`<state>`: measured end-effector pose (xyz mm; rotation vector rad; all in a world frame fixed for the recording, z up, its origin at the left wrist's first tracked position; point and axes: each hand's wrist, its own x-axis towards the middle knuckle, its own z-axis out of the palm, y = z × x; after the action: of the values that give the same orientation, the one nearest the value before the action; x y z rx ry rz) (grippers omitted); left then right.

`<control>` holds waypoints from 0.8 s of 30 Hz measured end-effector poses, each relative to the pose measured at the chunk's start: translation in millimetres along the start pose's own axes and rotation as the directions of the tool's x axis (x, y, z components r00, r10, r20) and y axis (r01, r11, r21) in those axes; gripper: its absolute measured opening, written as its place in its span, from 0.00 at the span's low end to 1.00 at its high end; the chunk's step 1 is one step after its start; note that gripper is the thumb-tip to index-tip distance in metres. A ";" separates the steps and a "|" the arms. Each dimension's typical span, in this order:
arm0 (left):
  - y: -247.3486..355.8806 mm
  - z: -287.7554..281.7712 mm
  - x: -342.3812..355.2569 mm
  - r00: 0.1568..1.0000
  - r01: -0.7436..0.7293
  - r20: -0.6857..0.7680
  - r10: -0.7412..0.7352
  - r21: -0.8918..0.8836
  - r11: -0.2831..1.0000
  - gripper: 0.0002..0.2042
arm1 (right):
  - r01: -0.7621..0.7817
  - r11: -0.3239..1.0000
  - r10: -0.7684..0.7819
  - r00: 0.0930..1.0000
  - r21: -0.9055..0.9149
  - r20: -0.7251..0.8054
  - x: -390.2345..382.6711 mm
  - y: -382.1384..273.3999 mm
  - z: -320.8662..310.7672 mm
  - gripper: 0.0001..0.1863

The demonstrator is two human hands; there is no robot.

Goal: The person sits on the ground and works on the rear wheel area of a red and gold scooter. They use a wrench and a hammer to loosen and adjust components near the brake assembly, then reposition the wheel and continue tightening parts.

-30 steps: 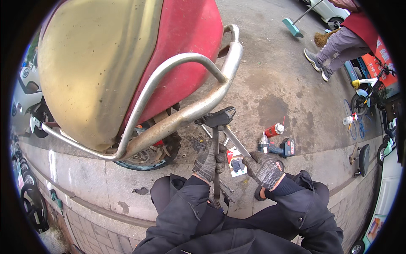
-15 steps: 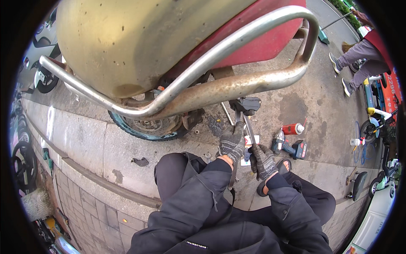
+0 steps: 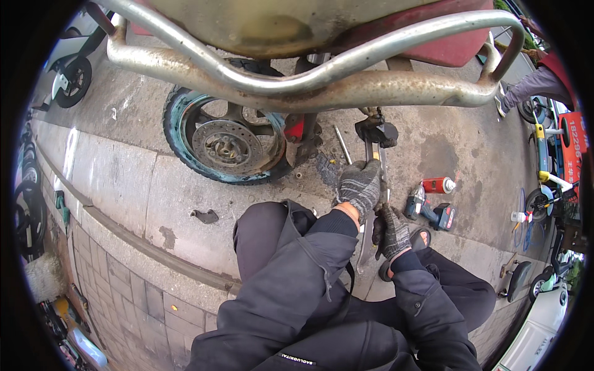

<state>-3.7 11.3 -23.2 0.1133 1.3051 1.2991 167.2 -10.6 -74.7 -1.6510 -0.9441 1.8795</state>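
Both grips are closing on the lever (image 3: pixel 369 204) — left hand (image 3: pixel 359 185) high, right hand (image 3: pixel 391 232) low.

The gloved fingers are wrapping tight around the long metal bar, which is standing nearly upright between the knees, its top meeting a black part (image 3: pixel 377 131) beneath the rusty rail (image 3: pixel 297 93). The wheel (image 3: pixel 226 145) is sitting just left — a spray can (image 3: pixel 438 185) and drill (image 3: pixel 431 212) are lying right on the pavement.

Grey knit gloves on hands (image 3: pixel 371 207), dark jacket sleeves
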 end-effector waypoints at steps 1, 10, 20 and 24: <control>-3.5 -3.3 2.3 1.000 0.024 0.014 -0.025 0.030 0.999 0.15 | -0.050 0.997 0.050 0.999 0.058 0.000 4.3 2.3 -5.8 0.19; -66.5 -35.3 40.3 0.933 -0.065 -0.295 0.205 0.423 0.904 0.17 | -0.063 0.457 -0.033 0.996 -0.887 -0.088 40.5 89.9 -60.1 0.23; -223.2 -152.4 161.7 0.944 0.169 0.062 -0.323 0.753 0.636 0.17 | -0.137 0.605 0.168 0.985 -0.784 -0.043 31.5 153.3 -37.3 0.24; -246.4 -135.1 172.4 0.929 0.122 0.089 -0.359 0.842 0.526 0.20 | -0.121 0.870 0.048 0.986 -0.478 -0.163 20.1 159.5 3.5 0.20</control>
<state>4.5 -29.8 -350.1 0.7202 1.5445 0.2998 175.6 -101.3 -207.2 -2.1159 -1.3847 1.6255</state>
